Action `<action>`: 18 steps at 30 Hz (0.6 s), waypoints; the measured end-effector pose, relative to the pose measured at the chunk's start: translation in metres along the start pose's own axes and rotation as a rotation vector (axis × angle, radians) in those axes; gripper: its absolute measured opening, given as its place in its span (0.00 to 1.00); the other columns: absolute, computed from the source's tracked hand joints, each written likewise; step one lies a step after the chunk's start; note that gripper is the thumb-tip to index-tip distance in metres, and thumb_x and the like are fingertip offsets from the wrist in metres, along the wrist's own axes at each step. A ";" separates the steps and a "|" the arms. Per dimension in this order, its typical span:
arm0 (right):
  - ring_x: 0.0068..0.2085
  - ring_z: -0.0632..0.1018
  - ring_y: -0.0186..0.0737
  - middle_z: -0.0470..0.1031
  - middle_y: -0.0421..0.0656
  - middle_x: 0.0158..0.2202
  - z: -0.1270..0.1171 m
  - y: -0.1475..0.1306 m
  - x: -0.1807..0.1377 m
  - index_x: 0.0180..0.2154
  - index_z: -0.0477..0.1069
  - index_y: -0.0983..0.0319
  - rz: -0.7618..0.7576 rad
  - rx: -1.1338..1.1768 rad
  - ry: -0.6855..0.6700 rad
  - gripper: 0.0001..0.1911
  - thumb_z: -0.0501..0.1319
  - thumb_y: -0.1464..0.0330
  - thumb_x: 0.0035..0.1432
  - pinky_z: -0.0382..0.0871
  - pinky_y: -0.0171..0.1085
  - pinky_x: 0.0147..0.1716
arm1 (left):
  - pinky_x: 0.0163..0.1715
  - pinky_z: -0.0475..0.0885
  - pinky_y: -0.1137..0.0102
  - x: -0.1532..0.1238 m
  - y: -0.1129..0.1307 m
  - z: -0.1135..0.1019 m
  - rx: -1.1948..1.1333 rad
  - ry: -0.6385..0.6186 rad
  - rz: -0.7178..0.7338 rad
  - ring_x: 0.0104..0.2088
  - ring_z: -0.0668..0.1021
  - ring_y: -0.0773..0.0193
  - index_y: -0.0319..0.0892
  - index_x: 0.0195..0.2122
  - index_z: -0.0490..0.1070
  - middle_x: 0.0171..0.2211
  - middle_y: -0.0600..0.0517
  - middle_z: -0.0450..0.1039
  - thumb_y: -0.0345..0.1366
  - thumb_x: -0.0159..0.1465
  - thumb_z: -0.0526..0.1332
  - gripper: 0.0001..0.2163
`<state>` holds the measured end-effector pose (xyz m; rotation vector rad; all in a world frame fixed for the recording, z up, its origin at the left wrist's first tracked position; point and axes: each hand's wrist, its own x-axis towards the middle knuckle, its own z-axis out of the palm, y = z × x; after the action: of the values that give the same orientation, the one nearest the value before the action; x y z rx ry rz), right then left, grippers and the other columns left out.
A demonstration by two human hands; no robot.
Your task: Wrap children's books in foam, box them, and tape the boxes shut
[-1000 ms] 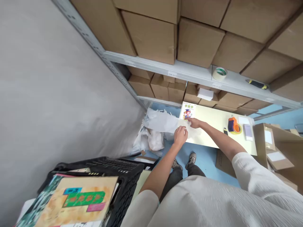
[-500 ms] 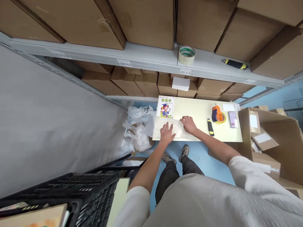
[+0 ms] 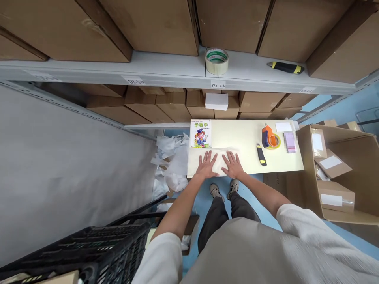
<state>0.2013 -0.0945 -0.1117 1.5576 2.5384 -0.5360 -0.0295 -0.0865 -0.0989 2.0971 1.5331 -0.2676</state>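
Both palms lie flat on a thin whitish sheet (image 3: 219,157) spread along the near edge of the pale yellow table (image 3: 237,134). My left hand (image 3: 206,165) has its fingers spread on the sheet's left part. My right hand (image 3: 232,165) presses on its right part, fingers also apart. Just beyond the left hand lies a picture book (image 3: 200,134) with a cartoon figure on its cover. To the right of my right hand rest a yellow-and-black utility knife (image 3: 261,155) and an orange tape dispenser (image 3: 269,137) holding a roll of clear tape.
A shelf with cardboard boxes (image 3: 227,23), a tape roll (image 3: 217,61) and another utility knife (image 3: 286,67) crosses above the table. At right stands a large carton (image 3: 363,157) of parcels. Crumpled white wrapping (image 3: 176,165) lies left; a black crate (image 3: 118,244) is lower left.
My right hand has moved back toward the near edge and now lies flat with fingers spread. The sheet looks smoother, its left end no longer sticking out past the table. The view has shifted slightly.
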 end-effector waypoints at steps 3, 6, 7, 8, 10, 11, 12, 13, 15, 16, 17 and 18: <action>0.82 0.42 0.59 0.36 0.54 0.82 -0.002 0.009 -0.005 0.81 0.43 0.63 -0.025 -0.024 0.019 0.44 0.49 0.48 0.76 0.31 0.62 0.77 | 0.76 0.35 0.36 -0.001 0.002 0.008 -0.009 0.005 0.007 0.81 0.36 0.34 0.46 0.83 0.39 0.82 0.39 0.26 0.63 0.56 0.72 0.61; 0.81 0.44 0.59 0.38 0.53 0.82 -0.008 0.020 -0.011 0.81 0.44 0.62 -0.044 -0.039 0.022 0.45 0.50 0.46 0.75 0.32 0.61 0.77 | 0.76 0.36 0.37 -0.006 0.010 0.015 -0.018 0.033 0.030 0.81 0.37 0.35 0.48 0.82 0.40 0.83 0.41 0.29 0.65 0.59 0.69 0.58; 0.81 0.44 0.59 0.39 0.53 0.83 -0.010 0.023 -0.013 0.81 0.44 0.61 -0.048 -0.039 0.018 0.45 0.51 0.46 0.75 0.33 0.61 0.77 | 0.76 0.37 0.38 -0.008 0.012 0.016 -0.026 0.047 0.027 0.81 0.38 0.35 0.48 0.82 0.42 0.83 0.42 0.30 0.65 0.61 0.66 0.55; 0.81 0.45 0.59 0.41 0.53 0.82 -0.013 0.024 -0.014 0.81 0.45 0.60 -0.051 -0.035 0.015 0.45 0.51 0.46 0.74 0.34 0.62 0.77 | 0.77 0.39 0.39 -0.008 0.013 0.016 -0.037 0.073 0.012 0.81 0.40 0.37 0.49 0.82 0.44 0.83 0.43 0.32 0.64 0.65 0.63 0.51; 0.80 0.48 0.59 0.45 0.53 0.82 -0.021 0.022 -0.012 0.80 0.50 0.60 -0.036 -0.025 0.026 0.41 0.52 0.49 0.75 0.38 0.62 0.76 | 0.77 0.43 0.40 -0.009 0.012 0.012 -0.057 0.145 -0.048 0.81 0.46 0.39 0.47 0.82 0.47 0.83 0.42 0.37 0.60 0.72 0.55 0.42; 0.80 0.50 0.59 0.49 0.54 0.81 -0.025 0.019 -0.009 0.78 0.54 0.60 -0.011 -0.021 0.039 0.38 0.52 0.50 0.76 0.40 0.62 0.76 | 0.76 0.46 0.41 -0.009 0.009 0.009 -0.064 0.182 -0.083 0.80 0.49 0.39 0.45 0.81 0.49 0.82 0.40 0.40 0.57 0.75 0.52 0.38; 0.78 0.53 0.59 0.53 0.55 0.79 -0.029 0.015 -0.005 0.76 0.59 0.60 0.023 -0.018 0.055 0.34 0.52 0.53 0.76 0.42 0.61 0.75 | 0.75 0.50 0.42 -0.008 0.005 0.006 -0.066 0.211 -0.111 0.79 0.53 0.39 0.44 0.81 0.50 0.82 0.39 0.43 0.54 0.76 0.50 0.36; 0.76 0.57 0.60 0.58 0.56 0.77 -0.034 0.009 0.001 0.73 0.64 0.61 0.066 -0.015 0.070 0.31 0.51 0.55 0.77 0.45 0.61 0.74 | 0.75 0.52 0.43 -0.008 0.001 0.004 -0.065 0.229 -0.127 0.78 0.56 0.39 0.42 0.81 0.51 0.81 0.37 0.47 0.51 0.76 0.50 0.35; 0.70 0.65 0.60 0.66 0.58 0.71 -0.041 -0.002 0.017 0.66 0.71 0.62 0.150 -0.004 0.086 0.25 0.51 0.59 0.77 0.52 0.61 0.71 | 0.73 0.56 0.44 -0.009 -0.008 0.000 -0.053 0.233 -0.118 0.76 0.60 0.38 0.41 0.80 0.51 0.80 0.37 0.51 0.49 0.76 0.51 0.34; 0.66 0.67 0.60 0.69 0.59 0.68 -0.045 -0.008 0.026 0.64 0.72 0.63 0.187 0.009 0.091 0.23 0.51 0.60 0.77 0.56 0.60 0.69 | 0.73 0.56 0.44 -0.009 -0.011 -0.002 -0.045 0.227 -0.102 0.75 0.60 0.38 0.42 0.80 0.51 0.80 0.37 0.51 0.49 0.76 0.52 0.35; 0.64 0.70 0.60 0.70 0.59 0.65 -0.047 -0.013 0.034 0.64 0.71 0.63 0.215 0.031 0.095 0.23 0.50 0.62 0.77 0.60 0.59 0.66 | 0.72 0.56 0.44 -0.010 -0.014 -0.002 -0.037 0.219 -0.088 0.75 0.60 0.37 0.42 0.81 0.51 0.80 0.37 0.50 0.50 0.75 0.52 0.35; 0.61 0.71 0.59 0.71 0.59 0.63 -0.049 -0.016 0.042 0.64 0.70 0.64 0.234 0.062 0.095 0.22 0.50 0.63 0.77 0.64 0.56 0.63 | 0.72 0.56 0.44 -0.010 -0.016 -0.003 -0.031 0.214 -0.077 0.75 0.60 0.37 0.42 0.81 0.51 0.80 0.38 0.48 0.51 0.75 0.53 0.36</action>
<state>0.1714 -0.0485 -0.0737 1.9124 2.3784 -0.5268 -0.0482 -0.0900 -0.0965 2.1000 1.7319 -0.0468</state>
